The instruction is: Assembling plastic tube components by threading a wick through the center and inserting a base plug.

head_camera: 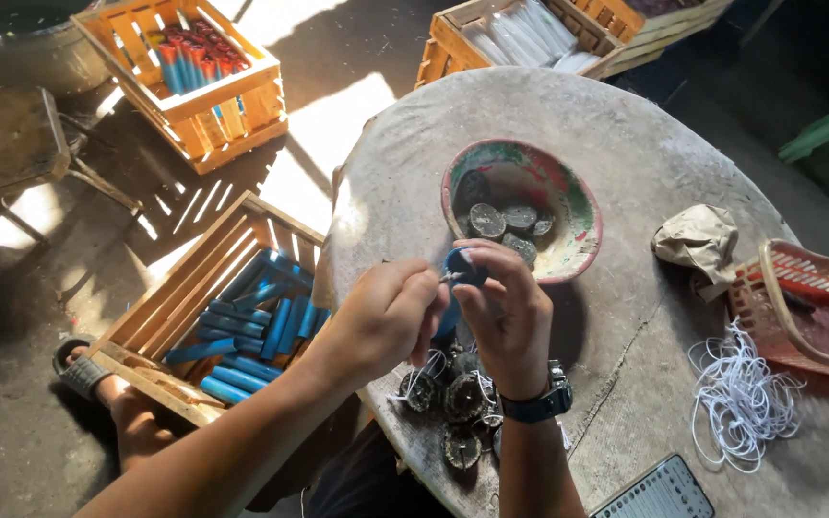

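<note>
head view: at centre frame, a person's right hand [506, 312] pinches a small blue tube [460, 266] upright while the left hand [386, 321], fingers closed narrow, appears to work a thin white thread [448, 278] at its tip, just below a paint-stained bowl [582, 206] holding dark discs [487, 221]. it reads as a threading or tying step; the next move seems to call for a steady pinch. the tube is short, round and blue. finished dark discs with threads [458, 398] lie at lower centre on the round table [626, 125]; white string coils [741, 403] lie lower right, a crate of blue tubes [242, 326] at left.
</note>
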